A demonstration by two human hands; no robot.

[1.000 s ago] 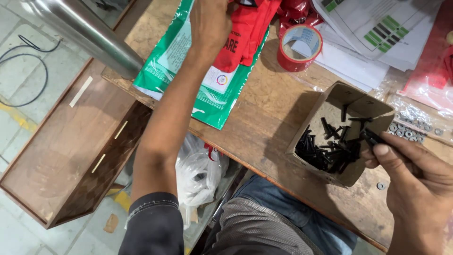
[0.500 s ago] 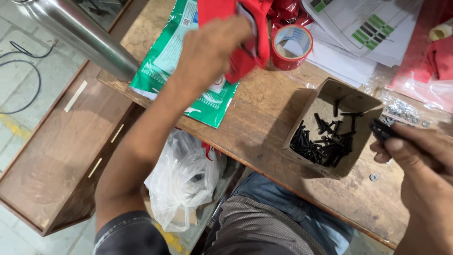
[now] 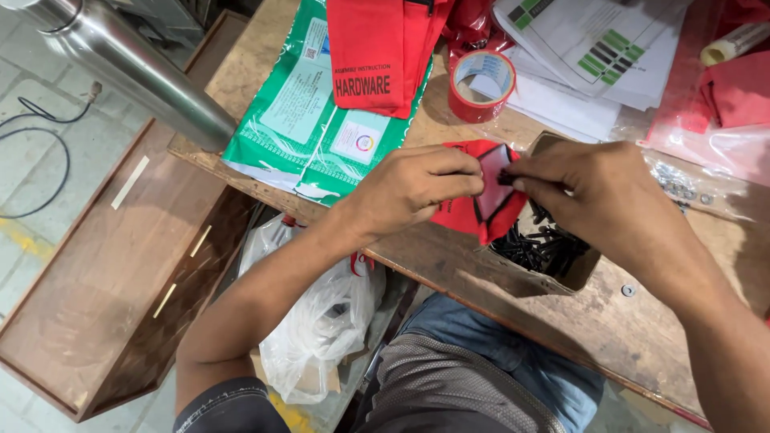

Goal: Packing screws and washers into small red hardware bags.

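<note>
Left hand (image 3: 413, 188) holds a small red pouch (image 3: 473, 208) open, grip closed on its edge, over the near-left corner of the cardboard box (image 3: 581, 273) of black screws (image 3: 541, 244). Right hand (image 3: 597, 196) pinches a few dark screws at the pouch mouth. Looks like filling is underway; box still well stocked. More red pouches (image 3: 377, 52) lie far on the desk (image 3: 634, 337), beside the tape roll (image 3: 481, 84).

Worn wooden table (image 3: 449, 265), glossy red pouch (image 3: 473, 212)
</note>
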